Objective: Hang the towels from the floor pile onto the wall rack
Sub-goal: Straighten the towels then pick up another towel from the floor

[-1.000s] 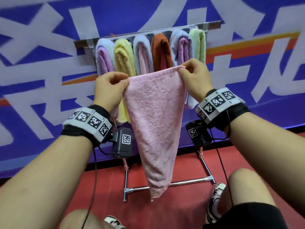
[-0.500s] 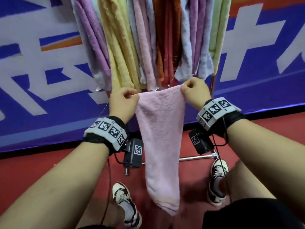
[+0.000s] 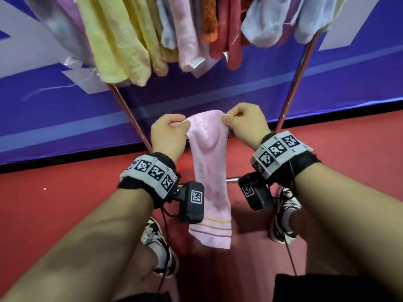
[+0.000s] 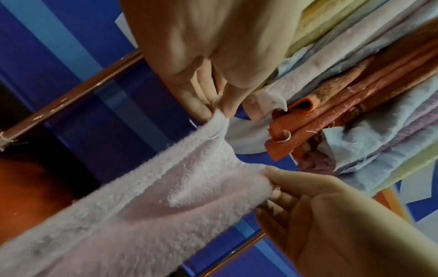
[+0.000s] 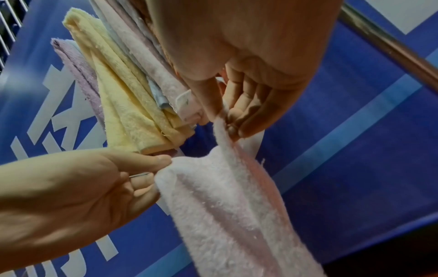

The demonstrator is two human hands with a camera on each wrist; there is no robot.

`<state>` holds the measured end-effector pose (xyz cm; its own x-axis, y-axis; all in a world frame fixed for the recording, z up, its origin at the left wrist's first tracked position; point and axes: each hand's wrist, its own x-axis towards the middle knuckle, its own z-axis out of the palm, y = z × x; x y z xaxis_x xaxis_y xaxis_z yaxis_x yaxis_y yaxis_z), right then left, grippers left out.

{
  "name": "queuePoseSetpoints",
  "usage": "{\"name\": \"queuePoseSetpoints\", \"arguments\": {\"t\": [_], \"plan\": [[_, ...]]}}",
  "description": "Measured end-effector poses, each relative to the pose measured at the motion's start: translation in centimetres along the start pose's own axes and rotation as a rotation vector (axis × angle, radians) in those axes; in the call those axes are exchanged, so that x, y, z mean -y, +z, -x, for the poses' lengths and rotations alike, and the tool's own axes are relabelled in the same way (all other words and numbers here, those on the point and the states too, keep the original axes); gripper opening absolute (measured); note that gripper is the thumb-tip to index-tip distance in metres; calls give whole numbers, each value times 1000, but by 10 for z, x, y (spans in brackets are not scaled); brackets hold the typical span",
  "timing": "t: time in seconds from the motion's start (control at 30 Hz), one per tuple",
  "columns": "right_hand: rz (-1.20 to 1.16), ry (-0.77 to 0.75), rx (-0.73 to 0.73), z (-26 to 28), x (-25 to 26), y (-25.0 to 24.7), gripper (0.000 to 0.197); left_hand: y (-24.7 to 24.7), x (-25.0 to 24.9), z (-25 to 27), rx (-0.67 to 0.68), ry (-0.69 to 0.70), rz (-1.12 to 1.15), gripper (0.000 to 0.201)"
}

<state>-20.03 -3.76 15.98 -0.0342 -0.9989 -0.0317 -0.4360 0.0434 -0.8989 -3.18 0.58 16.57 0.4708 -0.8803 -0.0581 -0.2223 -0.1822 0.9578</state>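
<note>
Towel (image 3: pixel 207 162) hangs pinched between left hand (image 3: pixel 169 134) and right hand (image 3: pixel 246 125).

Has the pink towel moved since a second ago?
Yes. The pink towel, pinched by the left hand and right hand, has come down: earlier its top edge overlapped the hanging towels, now it sits below their ends.

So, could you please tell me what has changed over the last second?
Both hands, left hand and right hand, brought the pink towel down below the hanging towels and closer together, so it now hangs narrower. Unchanged: each hand's pinching grip on a top corner.
</note>
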Motion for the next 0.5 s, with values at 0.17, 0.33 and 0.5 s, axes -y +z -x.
{"name": "queuePoseSetpoints", "arguments": {"t": [0.17,0.33,0.5], "plan": [[-50,6,52,-12,-11,22,20,18,20,-8,25,-45,50,17],[-120,-5,59,-20,-16,32,20,32,23,-18,33,24,73,20],[-162,-7,119,-16,-21,34,22,40,15,-24,93,13,144,19]]}}
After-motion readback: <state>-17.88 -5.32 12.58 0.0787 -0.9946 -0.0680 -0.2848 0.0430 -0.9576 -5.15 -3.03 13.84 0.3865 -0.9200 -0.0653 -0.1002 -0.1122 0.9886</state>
